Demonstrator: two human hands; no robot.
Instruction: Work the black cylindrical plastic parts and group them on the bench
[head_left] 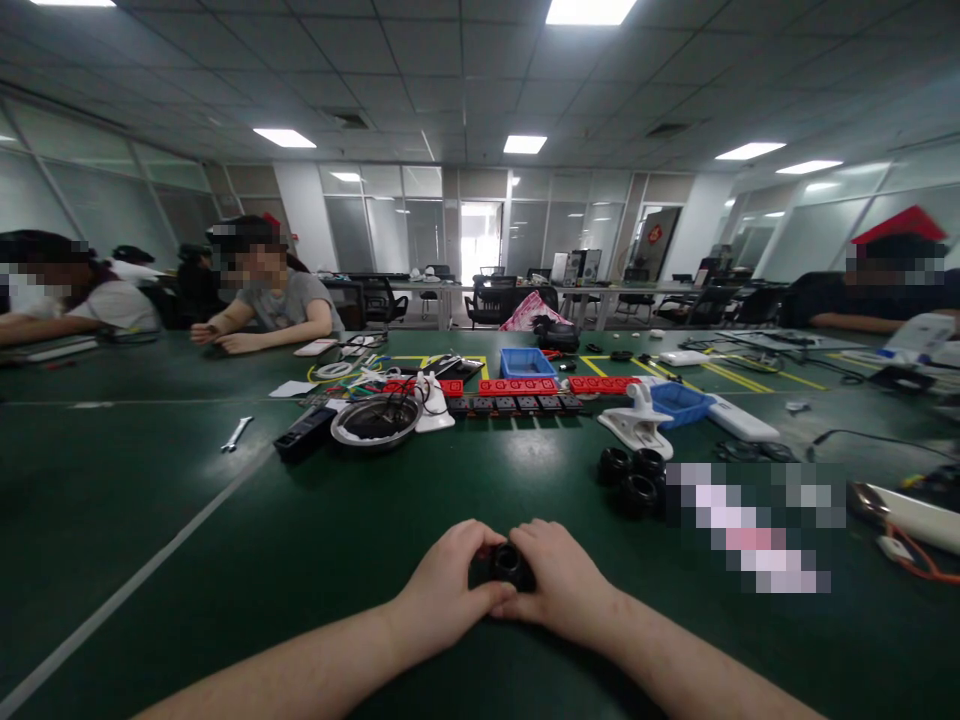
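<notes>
A small black wheel [508,562] with a round hole in its middle is held low over the near part of the green table. My left hand [454,578] curls around its left side, thumb and fingers closed on it. From the right, my right hand [561,582] grips the same wheel, its fingers over the far side. Both thumbs meet at the near edge, and the palms hide part of the wheel. Ahead and to the right, several similar black wheels [639,492] sit clustered together on the table.
A wrench [237,435] lies at left. Farther along are a black power strip [306,432], a round metal dish [376,422], red strips [517,386], blue trays [528,363] and a white clip base [637,425]. Cables and a white tube [911,515] are at right. Other people sit around the table.
</notes>
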